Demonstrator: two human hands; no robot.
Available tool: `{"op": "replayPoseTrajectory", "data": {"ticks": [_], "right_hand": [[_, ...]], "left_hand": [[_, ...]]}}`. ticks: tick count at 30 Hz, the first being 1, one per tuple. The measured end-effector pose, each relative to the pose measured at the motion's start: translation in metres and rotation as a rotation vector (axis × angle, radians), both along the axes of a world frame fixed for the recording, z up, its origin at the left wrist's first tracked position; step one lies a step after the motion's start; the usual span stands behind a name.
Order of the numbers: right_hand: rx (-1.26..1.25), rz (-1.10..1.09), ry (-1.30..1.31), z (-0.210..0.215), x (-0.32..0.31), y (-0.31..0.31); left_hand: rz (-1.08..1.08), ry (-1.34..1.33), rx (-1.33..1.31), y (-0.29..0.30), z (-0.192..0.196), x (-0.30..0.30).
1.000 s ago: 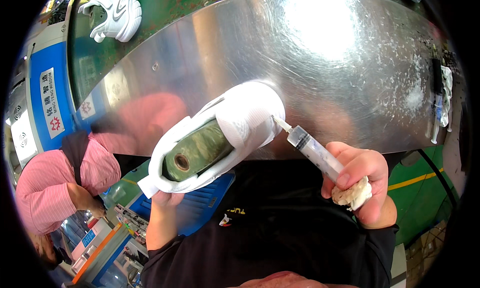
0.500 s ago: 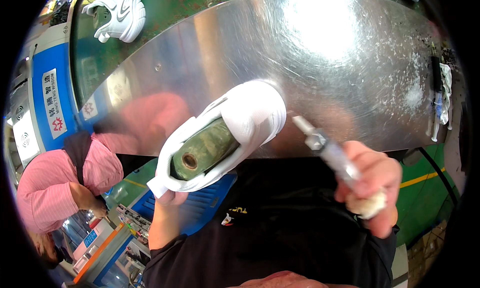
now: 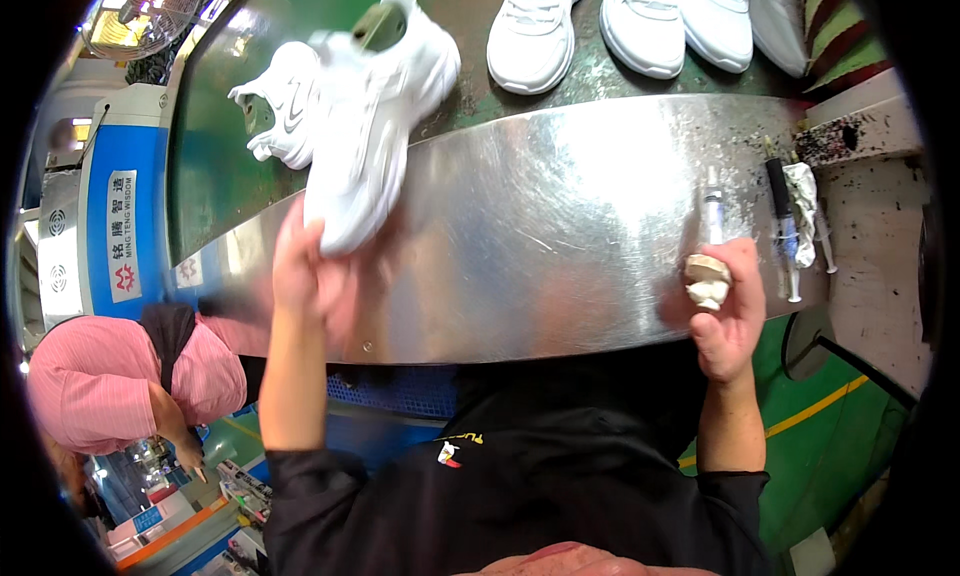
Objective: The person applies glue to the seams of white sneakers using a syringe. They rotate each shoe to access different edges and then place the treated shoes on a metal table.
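A white sneaker (image 3: pixel 350 161) with a green shoe last (image 3: pixel 380 26) inside is held by its toe in my left hand (image 3: pixel 302 276). The toe points towards me and the heel reaches out over the green belt, overlapping another white sneaker (image 3: pixel 282 101) in view. My left fingers are closed at the toe, partly blurred. On the right, my right hand (image 3: pixel 735 311) is closed round the end of a clear syringe (image 3: pixel 713 211), whose tip points away from me. An off-white, crumpled wad (image 3: pixel 708 281) shows between the thumb and fingers of that hand.
A shiny metal table (image 3: pixel 520 276) curves before me. Several white sneakers (image 3: pixel 535 36) stand on the green belt (image 3: pixel 450 116) beyond it. More syringes (image 3: pixel 785 226) and a crumpled white wrapper (image 3: pixel 803 201) lie at the table's right end. A person in pink (image 3: pixel 100 376) bends at left.
The sneaker has gone from close to my body to the far left over the belt, its toe turned towards me. My right hand has lowered the syringe towards the table's right side.
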State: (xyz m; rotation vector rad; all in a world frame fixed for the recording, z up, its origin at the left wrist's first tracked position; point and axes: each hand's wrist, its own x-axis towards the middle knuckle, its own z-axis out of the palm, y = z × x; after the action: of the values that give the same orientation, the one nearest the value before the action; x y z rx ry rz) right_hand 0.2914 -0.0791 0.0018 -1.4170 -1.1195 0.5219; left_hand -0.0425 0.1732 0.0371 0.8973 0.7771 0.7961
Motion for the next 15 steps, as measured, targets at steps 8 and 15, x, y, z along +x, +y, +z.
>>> {"op": "replayPoseTrajectory", "data": {"ticks": [8, 15], "right_hand": [[-0.02, -0.012, -0.172, 0.008, -0.003, 0.004], [-0.024, -0.016, -0.273, 0.015, -0.004, 0.004]], "left_hand": [[-0.234, 0.354, 0.031, 0.085, -0.025, 0.144], [-0.391, 0.952, 0.534, 0.083, -0.01, 0.12]]}}
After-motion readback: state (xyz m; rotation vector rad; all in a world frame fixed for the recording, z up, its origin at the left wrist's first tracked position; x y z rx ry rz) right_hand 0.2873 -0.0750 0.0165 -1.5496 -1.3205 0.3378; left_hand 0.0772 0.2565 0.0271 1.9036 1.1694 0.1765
